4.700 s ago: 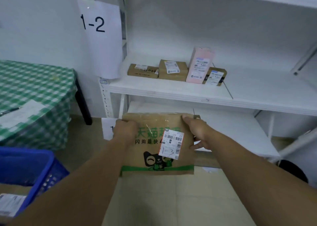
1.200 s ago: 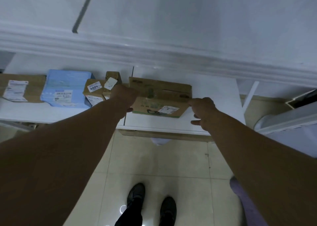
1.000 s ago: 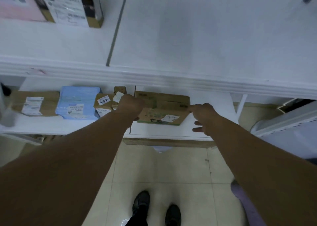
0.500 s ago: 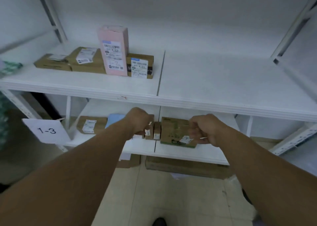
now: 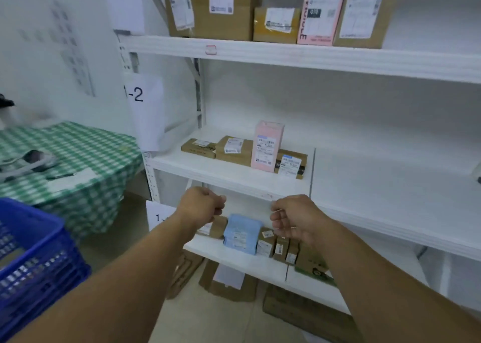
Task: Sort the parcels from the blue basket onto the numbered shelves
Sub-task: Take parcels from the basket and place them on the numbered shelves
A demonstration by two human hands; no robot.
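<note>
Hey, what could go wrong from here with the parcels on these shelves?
1. The green-printed parcel lies at the front edge of the bottom shelf, close to the right hand; pulling the arm back could drag it off.
2. The small boxes beside it stand on edge and may topple.
3. The tall pink box stands upright; a bump could tip it.
</note>
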